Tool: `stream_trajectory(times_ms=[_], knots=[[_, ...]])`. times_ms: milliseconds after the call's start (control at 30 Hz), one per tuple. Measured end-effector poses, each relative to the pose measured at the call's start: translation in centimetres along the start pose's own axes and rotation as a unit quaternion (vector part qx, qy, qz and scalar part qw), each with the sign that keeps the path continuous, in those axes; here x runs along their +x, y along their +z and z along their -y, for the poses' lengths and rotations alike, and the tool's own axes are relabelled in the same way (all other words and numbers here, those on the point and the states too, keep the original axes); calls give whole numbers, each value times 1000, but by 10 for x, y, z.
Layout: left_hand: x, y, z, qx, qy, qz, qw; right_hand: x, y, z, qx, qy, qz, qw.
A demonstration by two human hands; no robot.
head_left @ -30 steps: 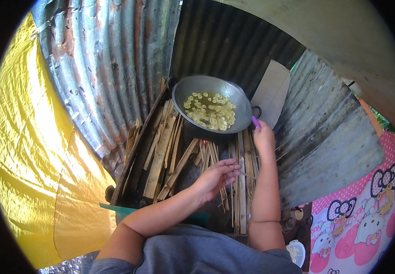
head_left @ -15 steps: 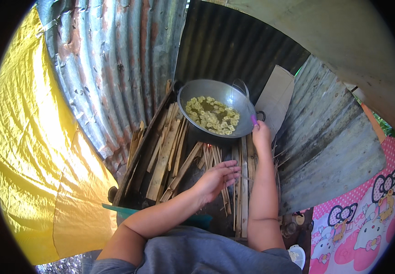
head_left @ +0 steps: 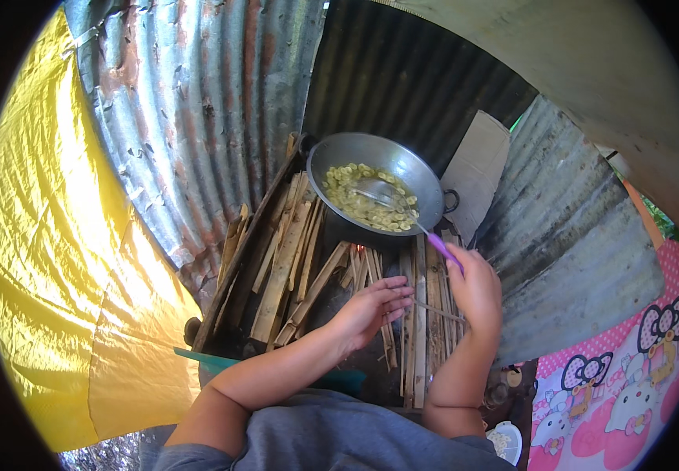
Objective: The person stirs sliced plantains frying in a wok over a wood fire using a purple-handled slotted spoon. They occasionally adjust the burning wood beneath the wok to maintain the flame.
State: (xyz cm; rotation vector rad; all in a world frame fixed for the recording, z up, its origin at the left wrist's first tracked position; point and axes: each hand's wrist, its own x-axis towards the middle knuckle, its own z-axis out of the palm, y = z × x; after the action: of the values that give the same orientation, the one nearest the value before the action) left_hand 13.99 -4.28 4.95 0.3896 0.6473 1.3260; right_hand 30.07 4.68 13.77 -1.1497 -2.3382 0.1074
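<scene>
A rusty corrugated wall [head_left: 167,118] meets a dark wall [head_left: 410,94], with gray sheeting [head_left: 571,243] at right. Light brightens a yellow tarp [head_left: 49,259]; pink patterned cloth [head_left: 618,377] hangs lower right.

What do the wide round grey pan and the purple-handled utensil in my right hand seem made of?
Wide round grey pan: metal, perhaps aluminium, from its dull silvery sheen. Purple-handled utensil: the handle looks like smooth plastic, evenly coloured; its greyish shaft glints like metal.
</scene>
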Motion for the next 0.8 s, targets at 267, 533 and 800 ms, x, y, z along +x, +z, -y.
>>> stream_trajectory(times_ms=[267,533,800], knots=[[4,14,17,21,-40,31,999,16,29,13,-18,53,17,998],[5,8,9,16,-27,17,999,3,-2,1,-28,50,37,998],[2,6,15,29,-33,-2,999,40,36,-38,27,116,-55,991]])
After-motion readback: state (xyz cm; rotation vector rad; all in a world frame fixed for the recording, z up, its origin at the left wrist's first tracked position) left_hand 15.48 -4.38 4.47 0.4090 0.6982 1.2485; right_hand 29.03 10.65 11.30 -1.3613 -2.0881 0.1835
